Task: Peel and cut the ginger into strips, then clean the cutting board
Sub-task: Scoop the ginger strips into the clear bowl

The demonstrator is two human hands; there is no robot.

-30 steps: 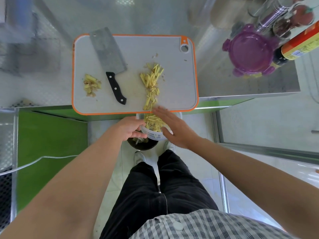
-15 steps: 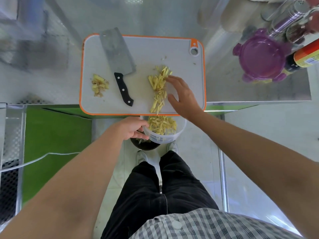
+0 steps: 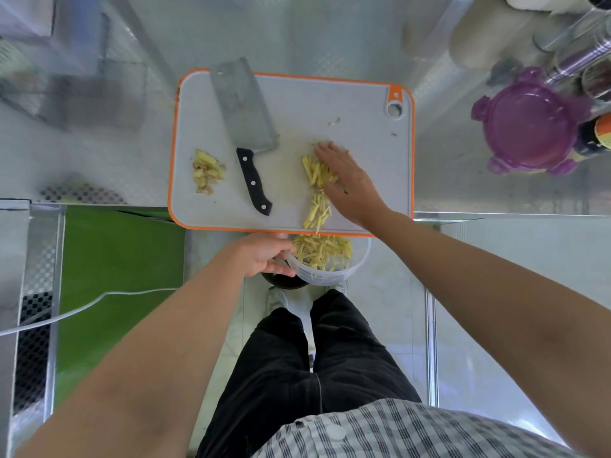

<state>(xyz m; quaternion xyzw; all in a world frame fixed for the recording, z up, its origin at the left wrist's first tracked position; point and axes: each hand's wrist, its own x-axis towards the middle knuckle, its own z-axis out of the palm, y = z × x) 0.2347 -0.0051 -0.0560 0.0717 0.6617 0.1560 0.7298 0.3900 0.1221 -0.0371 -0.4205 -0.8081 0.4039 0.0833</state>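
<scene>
Because the ginger strips (image 3: pixel 318 180) under your flat, spread right hand (image 3: pixel 347 180) are light and loose, sweep them toward your left hand (image 3: pixel 264 259), whose fingers (image 3: pixel 281 269) clamp the plastic tub (image 3: pixel 330 276).

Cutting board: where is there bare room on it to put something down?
On the cutting board, free patches: the far right, between the hanging hole and right hand; the near left corner below the peels. The middle is crowded: cleaver, ginger strips.
</scene>
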